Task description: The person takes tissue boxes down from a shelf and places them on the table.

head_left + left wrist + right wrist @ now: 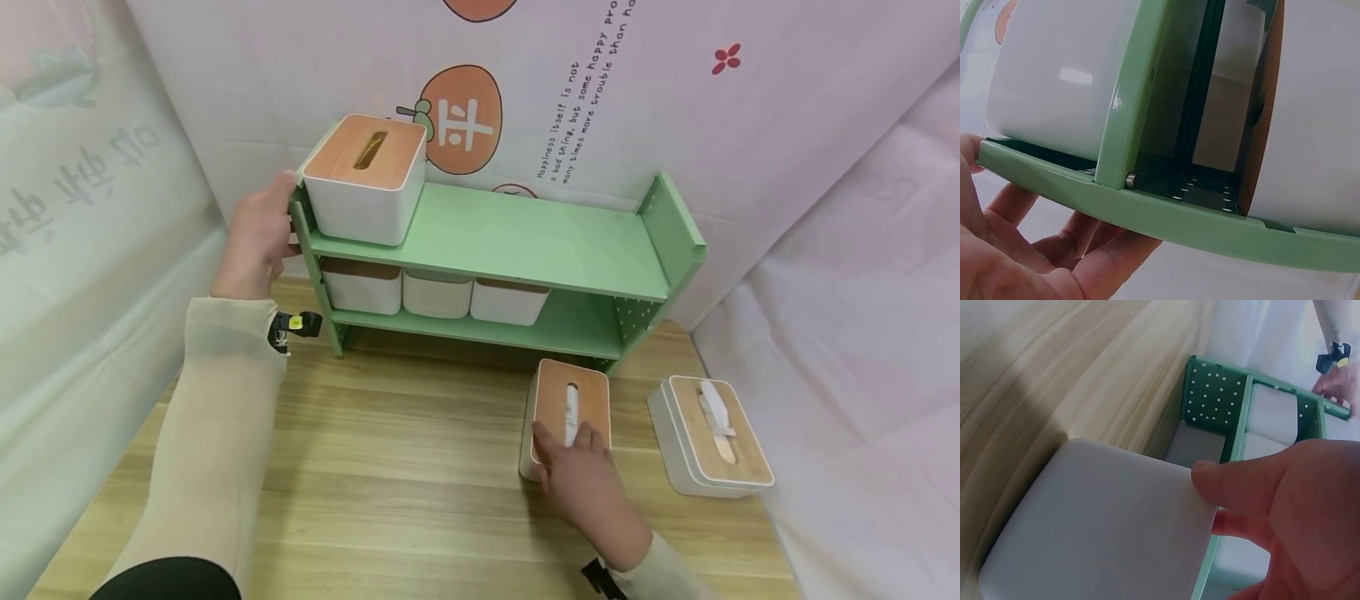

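Note:
My left hand (258, 229) grips the left side panel of a two-tier green shelf (525, 233). In the left wrist view its fingers (1116, 259) lie along the outer face of that panel. A white tissue box with a wooden lid (365, 179) stands on the top tier beside this hand. My right hand (588, 487) holds the near end of another tissue box (551, 400) on the floor, in front of the shelf's right end. White tissue shows in its slot. The right wrist view shows the thumb (1235, 481) against the edge of its white side.
Three boxes stand in a row on the lower tier, including a cream one (437, 293) in the middle. Another tissue box (708, 433) with tissue sticking out sits to the right on the wooden floor (397, 483). Printed white cloth (615, 100) hangs behind and at both sides.

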Available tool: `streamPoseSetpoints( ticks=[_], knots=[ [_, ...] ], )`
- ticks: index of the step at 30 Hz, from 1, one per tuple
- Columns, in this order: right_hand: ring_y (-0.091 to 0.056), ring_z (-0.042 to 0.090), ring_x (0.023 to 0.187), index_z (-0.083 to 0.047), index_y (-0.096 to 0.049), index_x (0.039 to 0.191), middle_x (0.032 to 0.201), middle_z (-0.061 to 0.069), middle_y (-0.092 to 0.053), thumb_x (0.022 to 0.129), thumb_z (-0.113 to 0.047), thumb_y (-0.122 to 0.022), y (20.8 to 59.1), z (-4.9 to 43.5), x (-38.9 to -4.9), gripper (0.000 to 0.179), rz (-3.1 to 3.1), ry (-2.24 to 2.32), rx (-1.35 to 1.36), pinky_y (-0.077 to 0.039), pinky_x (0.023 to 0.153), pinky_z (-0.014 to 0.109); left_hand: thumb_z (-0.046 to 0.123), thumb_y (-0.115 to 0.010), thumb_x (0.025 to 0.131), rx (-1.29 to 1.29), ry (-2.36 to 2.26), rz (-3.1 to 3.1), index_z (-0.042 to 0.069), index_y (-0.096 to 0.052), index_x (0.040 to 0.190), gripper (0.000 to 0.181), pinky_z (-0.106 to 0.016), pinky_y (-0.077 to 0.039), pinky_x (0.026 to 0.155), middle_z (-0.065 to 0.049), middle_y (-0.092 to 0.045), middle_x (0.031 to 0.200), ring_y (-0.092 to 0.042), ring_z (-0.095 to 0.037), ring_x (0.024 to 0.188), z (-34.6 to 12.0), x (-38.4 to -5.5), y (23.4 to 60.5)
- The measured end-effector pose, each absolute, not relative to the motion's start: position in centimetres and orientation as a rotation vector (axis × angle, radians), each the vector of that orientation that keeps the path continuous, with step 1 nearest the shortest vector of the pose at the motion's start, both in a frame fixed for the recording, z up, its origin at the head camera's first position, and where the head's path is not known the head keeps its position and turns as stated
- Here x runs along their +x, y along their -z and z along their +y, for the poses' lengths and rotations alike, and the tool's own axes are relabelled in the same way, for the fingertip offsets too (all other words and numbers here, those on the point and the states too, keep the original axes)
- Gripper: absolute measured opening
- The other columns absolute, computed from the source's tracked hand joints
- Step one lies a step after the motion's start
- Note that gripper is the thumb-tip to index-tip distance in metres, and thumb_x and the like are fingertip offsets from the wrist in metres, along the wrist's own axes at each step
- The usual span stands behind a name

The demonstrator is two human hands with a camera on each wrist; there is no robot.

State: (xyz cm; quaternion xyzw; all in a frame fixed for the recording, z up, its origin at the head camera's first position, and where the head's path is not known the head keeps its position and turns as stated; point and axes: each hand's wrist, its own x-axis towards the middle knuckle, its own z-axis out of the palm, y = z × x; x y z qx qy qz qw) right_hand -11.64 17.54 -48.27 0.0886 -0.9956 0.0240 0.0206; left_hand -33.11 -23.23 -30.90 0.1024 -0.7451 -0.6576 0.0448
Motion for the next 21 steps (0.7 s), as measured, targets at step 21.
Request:
streamPoseSetpoints(
  ticks=[21],
  knots=[
    [-0.047,0.046,0.093,-0.015,-0.057,0.133,0.082,0.023,-0.053,0.085,-0.022,-0.074,46.9,21.9,-11.2,0.051,-3.162,-0.188,0.205,-0.048,0.068,0.053,0.067,-0.044,0.096,0.311,2.012,-2.289,0.013,-0.054,0.142,0.073,-0.051,-0.045,0.101,-0.010,-0.045,0.143,-0.047,-0.029,0.125,-23.2,-33.1,30.7]
  ],
)
